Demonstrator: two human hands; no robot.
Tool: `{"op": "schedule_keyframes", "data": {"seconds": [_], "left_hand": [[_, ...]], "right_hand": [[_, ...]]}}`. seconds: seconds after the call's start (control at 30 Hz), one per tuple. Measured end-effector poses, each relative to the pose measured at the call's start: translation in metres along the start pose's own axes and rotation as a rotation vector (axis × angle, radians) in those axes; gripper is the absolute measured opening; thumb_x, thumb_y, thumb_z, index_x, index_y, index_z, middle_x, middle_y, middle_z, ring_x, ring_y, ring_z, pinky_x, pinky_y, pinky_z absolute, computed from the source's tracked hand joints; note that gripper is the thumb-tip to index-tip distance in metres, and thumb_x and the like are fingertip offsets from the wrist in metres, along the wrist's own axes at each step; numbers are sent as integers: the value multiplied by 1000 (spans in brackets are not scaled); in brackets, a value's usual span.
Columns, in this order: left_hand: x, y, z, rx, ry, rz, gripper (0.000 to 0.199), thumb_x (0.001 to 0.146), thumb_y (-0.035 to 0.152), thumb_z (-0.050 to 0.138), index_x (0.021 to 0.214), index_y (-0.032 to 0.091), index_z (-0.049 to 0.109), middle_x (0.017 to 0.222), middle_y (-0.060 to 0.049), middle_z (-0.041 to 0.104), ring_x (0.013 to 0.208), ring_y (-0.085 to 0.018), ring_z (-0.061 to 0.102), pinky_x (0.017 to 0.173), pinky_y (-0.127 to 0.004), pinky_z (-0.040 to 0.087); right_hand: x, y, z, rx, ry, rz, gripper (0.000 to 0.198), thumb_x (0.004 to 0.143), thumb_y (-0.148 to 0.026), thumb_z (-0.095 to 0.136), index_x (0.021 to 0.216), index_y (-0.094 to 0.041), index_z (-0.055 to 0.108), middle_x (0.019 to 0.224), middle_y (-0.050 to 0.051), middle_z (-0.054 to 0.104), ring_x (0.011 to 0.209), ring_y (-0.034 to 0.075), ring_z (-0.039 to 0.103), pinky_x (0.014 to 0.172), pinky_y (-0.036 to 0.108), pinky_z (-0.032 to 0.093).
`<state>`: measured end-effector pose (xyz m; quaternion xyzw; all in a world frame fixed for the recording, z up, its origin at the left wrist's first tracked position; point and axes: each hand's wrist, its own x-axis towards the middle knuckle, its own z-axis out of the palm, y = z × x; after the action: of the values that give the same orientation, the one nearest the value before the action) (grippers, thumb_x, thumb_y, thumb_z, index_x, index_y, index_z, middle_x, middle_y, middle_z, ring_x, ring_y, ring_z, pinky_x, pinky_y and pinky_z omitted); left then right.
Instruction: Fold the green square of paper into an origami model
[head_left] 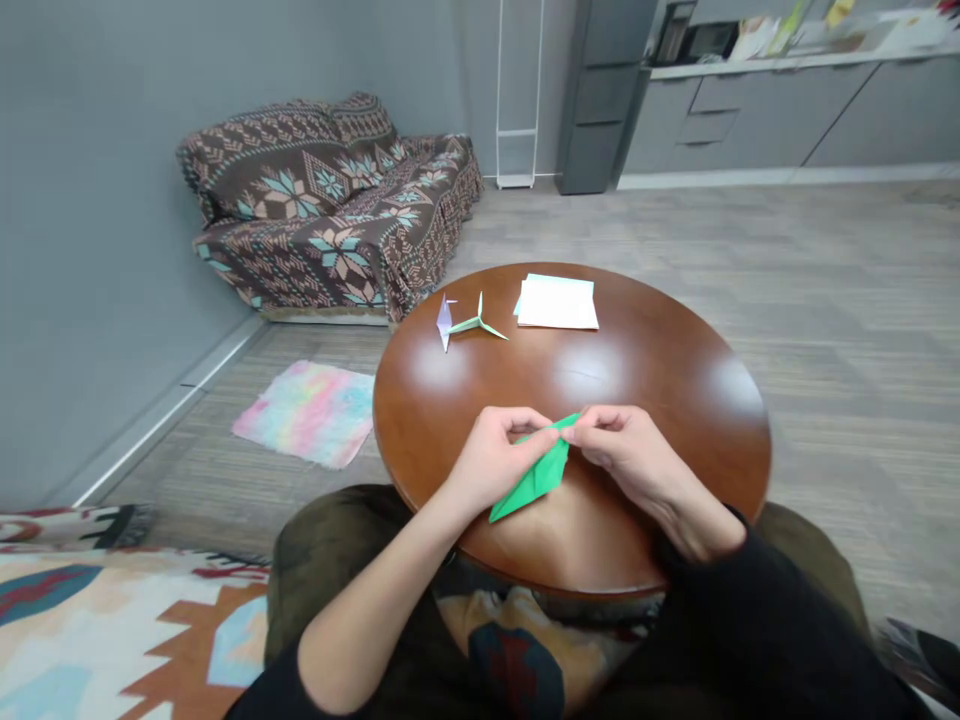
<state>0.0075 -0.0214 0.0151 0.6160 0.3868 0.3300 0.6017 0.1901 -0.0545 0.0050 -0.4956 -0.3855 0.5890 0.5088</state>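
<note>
Between my two hands is a folded piece of green paper (534,484), held just above the near half of the round wooden table (637,370). My left hand (504,450) pinches its upper left edge, thumb on top. With thumb and fingertips, my right hand (619,440) grips the narrow upper right tip of the same paper. The paper slants, its long pointed end reaching down to the left. Part of it is hidden behind my left thumb and fingers.
A purple folded paper crane (444,322) and a pale green three-pointed folded paper (479,321) stand at the table's far left. A stack of paper sheets (558,303) lies at the far edge. Beyond are a covered sofa (337,215) and a pastel rug (311,412).
</note>
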Motion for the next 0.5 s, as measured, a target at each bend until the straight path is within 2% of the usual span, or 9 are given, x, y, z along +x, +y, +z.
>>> {"op": "schedule_keyframes", "data": {"seconds": [0.13, 0.5], "left_hand": [[-1, -1, 0, -5, -64, -78, 24, 77, 38, 81, 84, 15, 74, 75, -5, 75, 69, -18, 66, 65, -27, 50], [0, -7, 5, -249, -66, -154, 21, 73, 31, 85, 78, 14, 74, 73, -6, 76, 64, -16, 69, 66, -27, 53]], "right_hand": [[0, 0, 1, 10, 30, -7, 33, 62, -35, 91, 53, -18, 65, 49, -4, 49, 51, 9, 32, 54, 30, 19], [-1, 3, 5, 50, 29, 10, 33, 61, -36, 93, 52, -18, 66, 50, -3, 53, 50, 9, 38, 53, 29, 25]]}}
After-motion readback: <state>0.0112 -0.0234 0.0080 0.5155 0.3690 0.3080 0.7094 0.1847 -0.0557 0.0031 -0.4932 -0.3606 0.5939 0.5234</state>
